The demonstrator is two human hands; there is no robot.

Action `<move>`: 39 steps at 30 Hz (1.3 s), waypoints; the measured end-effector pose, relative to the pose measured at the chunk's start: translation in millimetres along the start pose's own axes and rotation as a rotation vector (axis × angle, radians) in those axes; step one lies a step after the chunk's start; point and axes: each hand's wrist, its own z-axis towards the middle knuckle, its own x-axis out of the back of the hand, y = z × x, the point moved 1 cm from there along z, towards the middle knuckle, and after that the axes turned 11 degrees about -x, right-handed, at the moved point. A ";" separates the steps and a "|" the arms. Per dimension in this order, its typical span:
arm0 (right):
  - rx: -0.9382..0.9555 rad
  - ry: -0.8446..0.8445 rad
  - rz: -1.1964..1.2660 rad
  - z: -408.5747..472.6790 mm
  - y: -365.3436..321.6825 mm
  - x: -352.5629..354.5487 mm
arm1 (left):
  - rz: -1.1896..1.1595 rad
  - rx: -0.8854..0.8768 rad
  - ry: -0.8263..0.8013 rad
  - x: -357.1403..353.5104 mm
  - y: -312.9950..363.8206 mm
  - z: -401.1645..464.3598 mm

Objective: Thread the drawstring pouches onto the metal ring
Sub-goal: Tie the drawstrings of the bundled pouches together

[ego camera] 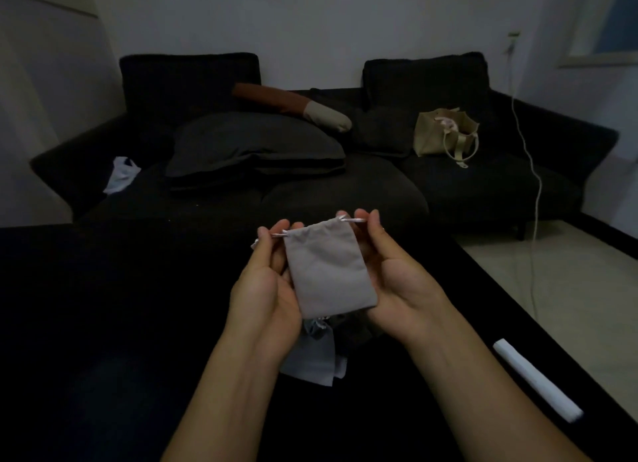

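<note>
Left hand (267,285) and right hand (393,275) each pinch a drawstring end (357,220) of the grey pouch (328,268), held flat between the palms above the dark tabletop (103,323). More pouches (312,354) lie beneath. A white roll (538,380) rests right.

1. One camera only, worn on the head, looking forward and down.
2. Both hands are close below it; the dark sofa (310,157) stands farther ahead.
</note>
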 end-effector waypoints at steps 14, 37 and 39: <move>0.169 0.167 -0.149 -1.0 -8.5 3.5 | 0.010 -0.018 -0.062 -5.4 2.0 -3.5; 0.352 0.186 -0.120 3.5 -5.4 5.0 | 0.031 -0.252 -0.051 -4.0 0.4 -1.6; 0.320 0.161 -0.164 3.5 -4.0 4.8 | 0.034 -0.214 -0.063 -3.4 1.5 0.1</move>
